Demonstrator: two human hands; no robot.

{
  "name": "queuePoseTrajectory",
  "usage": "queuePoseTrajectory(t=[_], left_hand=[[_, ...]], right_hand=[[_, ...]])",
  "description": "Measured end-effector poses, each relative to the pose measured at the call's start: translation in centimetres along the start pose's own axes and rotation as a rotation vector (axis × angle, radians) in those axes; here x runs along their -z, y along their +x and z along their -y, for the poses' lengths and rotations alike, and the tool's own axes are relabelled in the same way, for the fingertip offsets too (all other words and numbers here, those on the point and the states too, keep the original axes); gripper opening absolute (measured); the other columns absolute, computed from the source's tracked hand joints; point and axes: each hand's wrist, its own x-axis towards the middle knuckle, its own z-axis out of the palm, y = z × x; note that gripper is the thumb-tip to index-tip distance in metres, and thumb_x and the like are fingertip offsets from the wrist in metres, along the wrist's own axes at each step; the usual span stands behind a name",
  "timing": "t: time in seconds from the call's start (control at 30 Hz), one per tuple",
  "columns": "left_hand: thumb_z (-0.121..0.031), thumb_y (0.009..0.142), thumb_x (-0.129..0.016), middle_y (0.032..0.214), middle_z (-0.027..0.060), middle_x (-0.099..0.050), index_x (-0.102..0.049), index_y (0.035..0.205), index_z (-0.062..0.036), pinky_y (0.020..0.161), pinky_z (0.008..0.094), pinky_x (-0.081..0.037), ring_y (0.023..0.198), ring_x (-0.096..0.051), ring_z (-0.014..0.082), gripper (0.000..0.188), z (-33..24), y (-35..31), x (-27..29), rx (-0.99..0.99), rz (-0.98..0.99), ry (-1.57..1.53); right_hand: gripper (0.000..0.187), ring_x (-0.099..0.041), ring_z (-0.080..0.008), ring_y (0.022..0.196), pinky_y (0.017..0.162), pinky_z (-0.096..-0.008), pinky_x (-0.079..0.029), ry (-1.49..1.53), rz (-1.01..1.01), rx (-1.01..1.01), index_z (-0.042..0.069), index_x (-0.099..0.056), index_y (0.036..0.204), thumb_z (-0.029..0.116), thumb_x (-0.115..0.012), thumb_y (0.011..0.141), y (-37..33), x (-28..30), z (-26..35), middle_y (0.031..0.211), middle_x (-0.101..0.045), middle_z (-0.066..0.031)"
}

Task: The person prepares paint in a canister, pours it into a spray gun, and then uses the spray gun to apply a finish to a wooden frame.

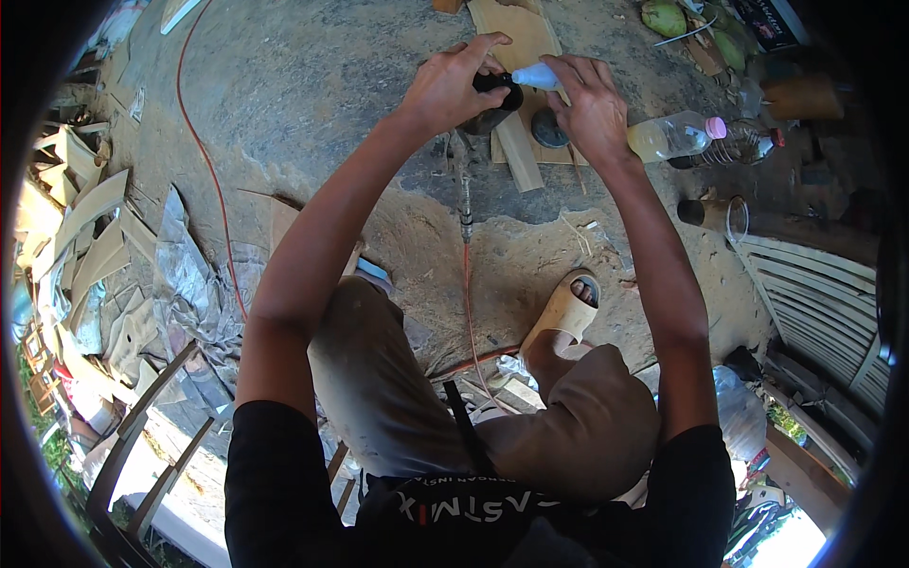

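Note:
My left hand (452, 87) curls its fingers at the rim of a dark cup (490, 117), which seems to belong to a spray gun. The gun's metal handle (463, 175) points toward me and joins an orange-red air hose (468, 284). In my right hand (595, 109) is a small whitish-blue squeeze bottle (538, 77), tilted so its narrow tip meets the left fingers over the cup. Fingers partly hide the cup's opening. A round dark lid (548, 128) lies just below the bottle on a wooden board (514, 28).
Right of my right hand lie a plastic bottle with a pink cap (674, 136) and a dark bottle (748, 142). Green coconuts (668, 17) sit at the far right. Another hose (197, 133) crosses the floor on the left, near wood scraps (90, 237). A slatted white panel (814, 293) stands at right.

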Motion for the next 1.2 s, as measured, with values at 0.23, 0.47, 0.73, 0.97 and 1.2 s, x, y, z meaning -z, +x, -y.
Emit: queuePoseTrajectory(t=[0.23,0.47,0.73,0.97,1.2], left_hand=[[-0.018,0.08,-0.087,0.105,0.0105,-0.077,-0.054,0.139,-0.0135,0.09,0.0399,-0.061,0.101,-0.075,0.0257,0.068,0.3,-0.2,0.0,-0.004,0.002,-0.009],[-0.017,0.081,-0.086,0.107,0.0121,-0.077,-0.053,0.14,-0.0128,0.088,0.0404,-0.062,0.099,-0.076,0.0259,0.068,0.3,-0.1,0.3,0.009,0.041,-0.011],[-0.013,0.088,-0.077,0.105,0.0154,-0.076,-0.048,0.142,-0.0144,0.084,0.0429,-0.063,0.095,-0.076,0.0317,0.062,0.6,0.6,1.2,-0.042,0.148,0.1],[-0.012,0.091,-0.071,0.107,0.0153,-0.071,-0.041,0.15,-0.0163,0.086,0.0424,-0.061,0.1,-0.072,0.0321,0.066,0.9,1.6,1.9,-0.344,0.219,0.665],[-0.008,0.087,-0.07,0.107,0.0174,-0.071,-0.036,0.153,-0.0108,0.086,0.0411,-0.061,0.101,-0.072,0.0317,0.074,1.1,2.7,1.5,-0.462,0.316,0.753]], right_hand=[[0.055,-0.061,-0.0275,0.117,0.097,-0.0407,-0.056,0.006,0.037,-0.006,0.016,-0.065,0.133,0.006,-0.078,0.081,0.1,0.0,0.3,0.125,-0.066,-0.0038],[0.054,-0.061,-0.0265,0.114,0.095,-0.04,-0.056,0.002,0.03,-0.021,0.017,-0.067,0.128,0.008,-0.078,0.077,0.0,-0.3,0.4,0.119,-0.066,-0.0023],[0.054,-0.061,-0.0283,0.113,0.096,-0.0408,-0.056,0.093,0.037,-0.11,0.016,-0.066,0.129,0.008,-0.079,0.077,-0.8,-0.4,0.0,0.118,-0.067,-0.0044],[0.052,-0.062,-0.0294,0.113,0.095,-0.0423,-0.056,0.116,0.03,-0.14,0.015,-0.066,0.13,0.009,-0.079,0.08,-1.4,-0.9,-0.4,0.119,-0.067,-0.0048],[0.054,-0.062,-0.0275,0.113,0.095,-0.0407,-0.057,0.074,0.041,-0.128,0.015,-0.066,0.13,0.011,-0.081,0.079,-1.8,-1.2,-0.7,0.119,-0.067,-0.0041]])
